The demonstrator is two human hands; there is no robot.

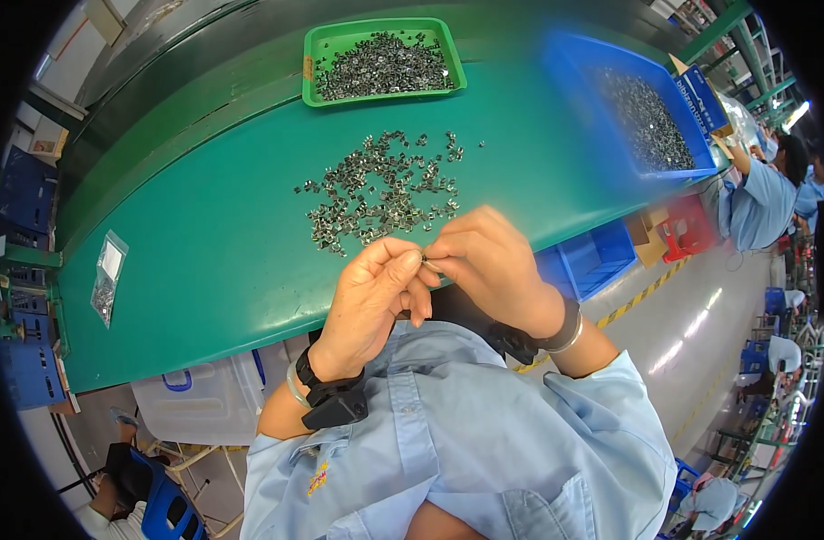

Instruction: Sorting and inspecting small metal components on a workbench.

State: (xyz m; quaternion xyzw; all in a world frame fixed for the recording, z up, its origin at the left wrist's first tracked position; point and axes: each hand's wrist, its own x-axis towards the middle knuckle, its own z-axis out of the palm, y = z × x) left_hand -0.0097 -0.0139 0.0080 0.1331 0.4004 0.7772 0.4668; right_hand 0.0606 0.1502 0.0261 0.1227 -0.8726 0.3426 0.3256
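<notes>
- Nearest the camera is the person's light blue shirt [484,450], its sleeves ending just behind both wrists.
- The left hand [371,301] wears a black wrist strap and a bangle; its thumb and forefinger are pinched together on a small metal clip [427,262].
- The right hand [488,261], with a dark band and a bangle at its wrist, meets the left fingertip to fingertip, and its fingers close on the same clip.
- The clip sits between the two hands, held above the near edge of the green counter [214,261], not touching it.
- Just beyond the hands a loose pile of metal clips [385,189] lies spread on the counter.
- Farther beyond, a green tray [317,54] holds more such clips.
- Beyond the right hand and off to its side stands a blue bin [574,63] with small metal parts in it.
- Well off to the left hand's side lies a small clear bag [108,274] of parts.
</notes>
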